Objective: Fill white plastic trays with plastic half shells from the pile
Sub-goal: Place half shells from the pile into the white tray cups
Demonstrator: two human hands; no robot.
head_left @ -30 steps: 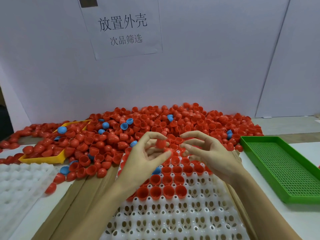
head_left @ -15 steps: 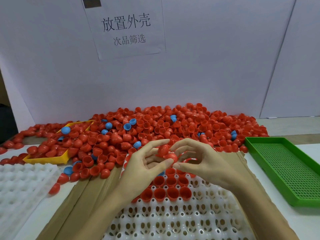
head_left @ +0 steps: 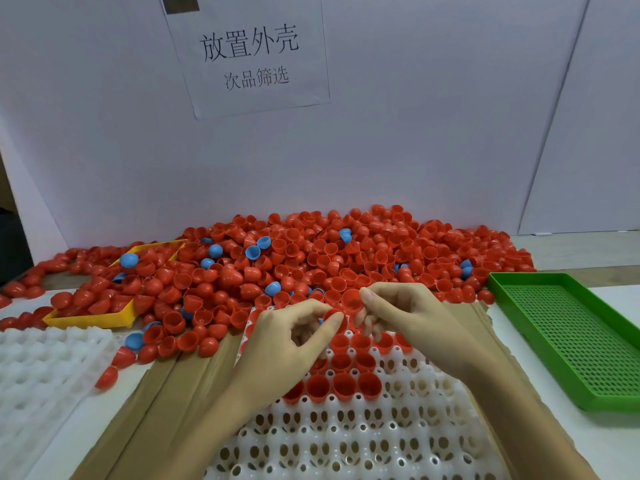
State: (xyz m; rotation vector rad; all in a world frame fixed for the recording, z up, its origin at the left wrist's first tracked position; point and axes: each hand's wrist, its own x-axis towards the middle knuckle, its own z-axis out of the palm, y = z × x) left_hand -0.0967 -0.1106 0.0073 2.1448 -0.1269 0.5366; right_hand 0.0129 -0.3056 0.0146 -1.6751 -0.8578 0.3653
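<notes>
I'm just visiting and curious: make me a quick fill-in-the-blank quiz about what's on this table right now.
1. Most half shells in the pile are red; a few are ____.
2. The perforated tray on the right, holding no shells, is ____.
3. The right hand pinches a shell coloured ____.
4. The white tray under both hands has shells in its far rows, while its near rows are ____.

Missing words: blue; green; red; empty

I'm at a factory sorting bench: a printed Chinese work sign [head_left: 249, 57] at upper centre, plain partition boards [head_left: 433, 133] behind, sorting trays [head_left: 568, 341] around.
</notes>
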